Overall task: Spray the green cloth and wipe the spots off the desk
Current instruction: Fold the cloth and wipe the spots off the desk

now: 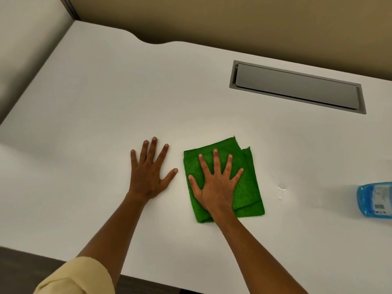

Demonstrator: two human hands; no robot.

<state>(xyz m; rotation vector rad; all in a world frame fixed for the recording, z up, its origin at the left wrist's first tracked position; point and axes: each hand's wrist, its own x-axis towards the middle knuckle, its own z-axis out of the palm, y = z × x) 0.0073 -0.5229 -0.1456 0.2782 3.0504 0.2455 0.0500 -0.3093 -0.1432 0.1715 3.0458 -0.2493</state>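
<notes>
A folded green cloth [246,187] lies flat on the white desk [106,102], a little right of centre. My right hand [216,183] presses down on the cloth with its fingers spread. My left hand [148,172] rests flat on the bare desk just left of the cloth, fingers apart, holding nothing. A few small wet spots [282,190] sit on the desk to the right of the cloth. A blue spray bottle [375,200] stands at the right edge of the view, cut off by the frame.
A grey cable flap [297,87] is set into the desk at the back right. A tan partition wall [233,18] runs behind the desk. The desk's front edge crosses the bottom of the view, with dark floor below.
</notes>
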